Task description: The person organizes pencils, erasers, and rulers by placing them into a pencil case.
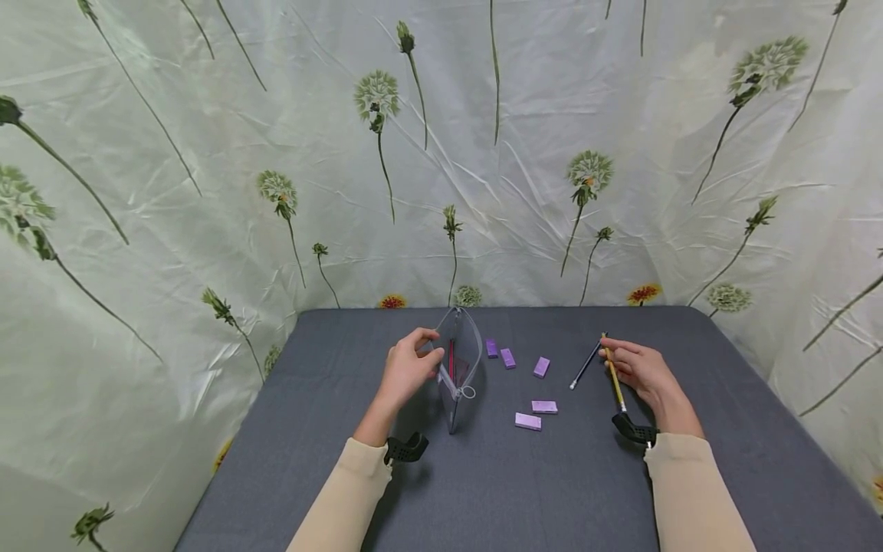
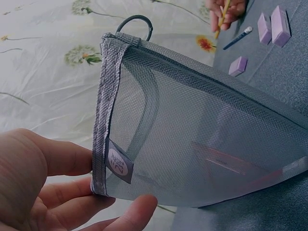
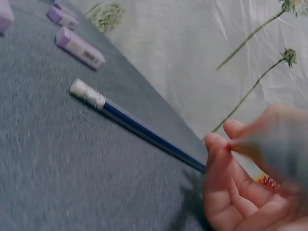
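My left hand (image 1: 411, 366) grips the side of a grey mesh zip pouch (image 2: 192, 120), fingers at its end seam in the left wrist view. The pouch stands upright with its top spread apart, and a red item (image 1: 451, 360) shows inside. A ring pull (image 1: 468, 392) hangs at its near end. My right hand (image 1: 641, 370) pinches a yellow pencil (image 1: 615, 379) near its tip, with the eraser end pointing back toward the wrist. Just left of that hand, a dark blue pencil (image 3: 144, 132) with a white eraser end lies on the table.
Several purple and lilac erasers lie between the pouch and the pencils, among them a dark purple eraser (image 1: 491, 349) and a pale lilac eraser (image 1: 528, 422). They rest on a grey cloth-covered table (image 1: 483, 491). Behind it hangs a pale curtain (image 1: 331, 138) printed with dandelions.
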`<state>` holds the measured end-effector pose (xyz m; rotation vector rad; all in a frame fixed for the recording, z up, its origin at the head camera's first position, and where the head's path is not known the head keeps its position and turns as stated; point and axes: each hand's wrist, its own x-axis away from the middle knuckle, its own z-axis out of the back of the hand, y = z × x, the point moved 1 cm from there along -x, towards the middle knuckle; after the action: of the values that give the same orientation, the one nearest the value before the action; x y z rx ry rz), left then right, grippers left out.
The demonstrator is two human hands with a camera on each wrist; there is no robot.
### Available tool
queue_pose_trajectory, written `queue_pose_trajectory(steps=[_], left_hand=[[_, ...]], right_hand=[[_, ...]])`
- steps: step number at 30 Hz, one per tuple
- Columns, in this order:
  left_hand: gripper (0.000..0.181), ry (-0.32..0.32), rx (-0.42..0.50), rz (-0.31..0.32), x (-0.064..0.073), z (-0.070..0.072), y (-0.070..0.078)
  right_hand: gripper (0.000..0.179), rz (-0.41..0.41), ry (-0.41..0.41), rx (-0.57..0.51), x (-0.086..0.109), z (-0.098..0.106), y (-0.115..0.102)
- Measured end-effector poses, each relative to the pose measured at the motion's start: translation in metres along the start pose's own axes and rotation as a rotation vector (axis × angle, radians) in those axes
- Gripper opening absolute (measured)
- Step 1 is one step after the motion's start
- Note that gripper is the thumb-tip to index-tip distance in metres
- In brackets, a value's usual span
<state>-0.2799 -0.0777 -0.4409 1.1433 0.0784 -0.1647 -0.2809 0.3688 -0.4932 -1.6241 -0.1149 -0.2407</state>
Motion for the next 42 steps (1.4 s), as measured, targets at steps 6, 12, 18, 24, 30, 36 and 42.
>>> queue_pose_trajectory(steps=[6,12,18,24,30,36,42], left_hand=[[0.028,0.003,0.002,0.002,0.001,0.0,0.0],[0.028,0.002,0.013,0.007,0.002,0.0,0.001],[0.027,0.0,0.018,-0.001,0.002,0.001,0.001],[0.027,-0.003,0.019,0.002,0.001,0.001,0.0],[0.027,-0.006,0.023,0.006,0.0,0.001,0.001],[0.027,-0.008,0.031,0.003,0.0,0.0,0.002],[0.027,-0.013,0.025,-0.005,-0.001,-0.001,0.001]], right_hand=[[0.067,0.016,-0.112,-0.209,0.002,-0.008,-0.008],[0.061,0.015,-0.136,-0.227,0.006,-0.016,-0.019],[0.054,0.03,-0.135,-0.143,0.008,-0.029,-0.034],[0.058,0.096,-0.238,-0.133,0.014,-0.05,-0.05],[0.057,0.154,-0.281,-0.136,0.019,-0.075,-0.056],[0.043,0.167,-0.257,-0.139,0.021,-0.097,-0.058],[0.041,0.188,-0.258,-0.03,0.027,-0.115,-0.062]])
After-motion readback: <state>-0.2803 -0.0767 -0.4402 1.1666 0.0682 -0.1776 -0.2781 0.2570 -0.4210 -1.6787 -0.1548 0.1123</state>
